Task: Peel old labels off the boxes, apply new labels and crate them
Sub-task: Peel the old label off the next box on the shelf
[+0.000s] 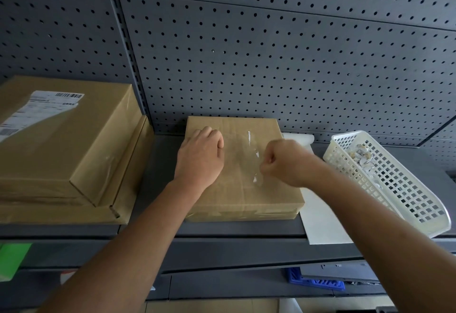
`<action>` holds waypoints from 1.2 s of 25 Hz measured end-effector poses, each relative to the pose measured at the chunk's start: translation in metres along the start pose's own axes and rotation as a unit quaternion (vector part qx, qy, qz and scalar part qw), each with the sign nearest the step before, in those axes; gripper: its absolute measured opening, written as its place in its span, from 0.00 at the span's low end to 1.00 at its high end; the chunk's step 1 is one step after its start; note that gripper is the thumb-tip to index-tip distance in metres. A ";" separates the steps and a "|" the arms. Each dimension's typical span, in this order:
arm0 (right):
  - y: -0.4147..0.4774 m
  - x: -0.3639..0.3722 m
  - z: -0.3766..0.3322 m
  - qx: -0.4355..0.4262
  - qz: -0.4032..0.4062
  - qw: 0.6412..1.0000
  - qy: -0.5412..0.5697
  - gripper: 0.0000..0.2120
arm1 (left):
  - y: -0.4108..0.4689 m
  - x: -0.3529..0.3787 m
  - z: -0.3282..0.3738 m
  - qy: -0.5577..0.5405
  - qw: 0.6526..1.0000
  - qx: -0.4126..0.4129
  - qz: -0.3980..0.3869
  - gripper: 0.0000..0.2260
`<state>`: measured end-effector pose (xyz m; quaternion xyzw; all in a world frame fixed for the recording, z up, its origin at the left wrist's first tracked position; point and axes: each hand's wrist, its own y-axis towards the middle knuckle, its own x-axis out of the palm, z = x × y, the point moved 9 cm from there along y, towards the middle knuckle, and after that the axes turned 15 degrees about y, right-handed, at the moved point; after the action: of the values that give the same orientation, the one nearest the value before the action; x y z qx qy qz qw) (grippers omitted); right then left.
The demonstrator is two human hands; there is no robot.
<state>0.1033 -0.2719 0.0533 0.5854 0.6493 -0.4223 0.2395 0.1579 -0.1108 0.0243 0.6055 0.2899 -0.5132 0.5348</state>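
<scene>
A small brown cardboard box (266, 196) lies flat on the grey shelf (237, 232) in the middle. My left hand (201, 156) rests knuckles-up on the box's left part, fingers curled under. My right hand (283, 162) is closed, pinching a strip of clear tape (254, 154) that lifts off the box top. At the left, a larger box (81, 145) with a white barcode label (39, 109) sits on another flat box (133, 172).
A white plastic basket (419, 204) with crumpled tape scraps stands at the right. A white sheet (320, 216) lies under the small box and overhangs the shelf edge. Grey pegboard (271, 53) forms the back wall. A blue crate (315, 282) shows below.
</scene>
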 end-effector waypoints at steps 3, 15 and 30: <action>0.000 -0.035 0.007 -0.038 0.077 0.990 0.111 0.01 | 0.000 0.002 -0.001 0.003 1.000 -0.003 -0.009 0.07; -0.005 -0.046 0.052 -0.084 0.113 0.969 0.203 0.06 | -0.004 -0.006 0.001 0.007 1.000 0.007 -0.009 0.06; -0.009 -0.144 0.251 0.069 0.287 0.953 0.070 0.08 | 0.004 -0.015 0.041 0.027 0.998 0.010 -0.055 0.04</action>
<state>0.0775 -0.5597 0.0394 0.7904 0.4379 -0.3378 0.2636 0.1442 -0.1480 0.0442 0.6075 0.3326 -0.5279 0.4916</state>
